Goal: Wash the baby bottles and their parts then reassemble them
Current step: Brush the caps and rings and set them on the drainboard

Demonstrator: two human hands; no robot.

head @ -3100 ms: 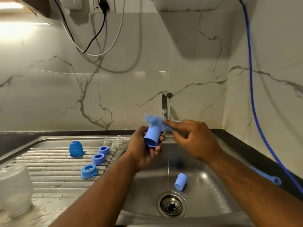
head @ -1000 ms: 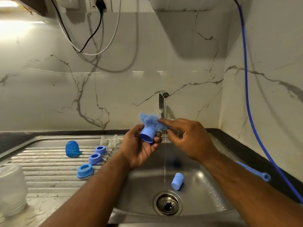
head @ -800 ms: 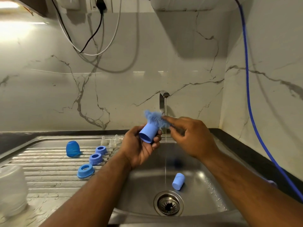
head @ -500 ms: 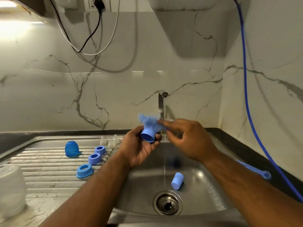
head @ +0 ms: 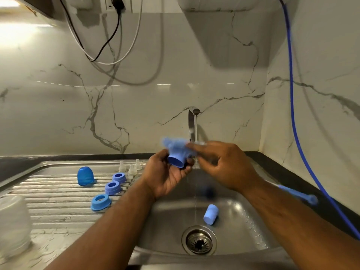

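Head view: at frame centre the left hand [head: 165, 180] curls its fingers round a blue bottle cap [head: 176, 162], whose open mouth faces the lower frame. Just to its right, the right hand [head: 224, 166] grips the bottle brush [head: 174, 147]. The blurred bristles meet the cap's upper end and the handle slants to the lower right. I judge the scrubbing will run along that slant.

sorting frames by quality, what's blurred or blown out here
Head view: the brush and the right hand gripping it are motion-smeared; the cap in the left hand is soft; the bottle at the left edge blurs; head view also shows glare washing out the wall top left.
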